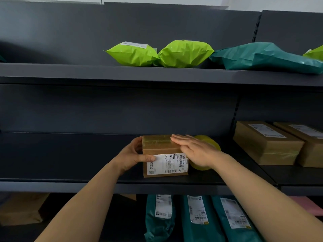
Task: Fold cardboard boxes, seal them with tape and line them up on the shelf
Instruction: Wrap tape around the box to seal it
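Small cardboard box [166,161] on the dark middle shelf [70,154], near the front edge, white label [167,165] facing out. Looks light (steadied with just one curled hand). Looks stiff too, with flat sides and sharp corners, so likely no sagging under a press. Shiny tape across the top, probably a bit slippery; bare cardboard on the sides, better for grip. Best to hold by the two short ends, or with one hand at an end and one flat on top, not by the label.

At the box's left end, the left hand [132,154], curled round it: thumb [148,158] lying across the front on the label's edge, other fingers wrapped toward the back of that end, tips hidden. On top of the box at its right end, the right hand [194,149], wide open, fingers [180,138] straight and close together, lying flat on the taped lid. Grips nothing, only rests or presses there. So: box between the two hands, held from the left and from above.

Just beside the box on its right, a yellow tape roll [208,141], partly hidden behind the right hand and wrist. Cannot tell whether touching the box. More brown boxes [265,144] farther right on the next bay, well apart. Seems like smoothing the tape down, or nudging the box into its place in the row.
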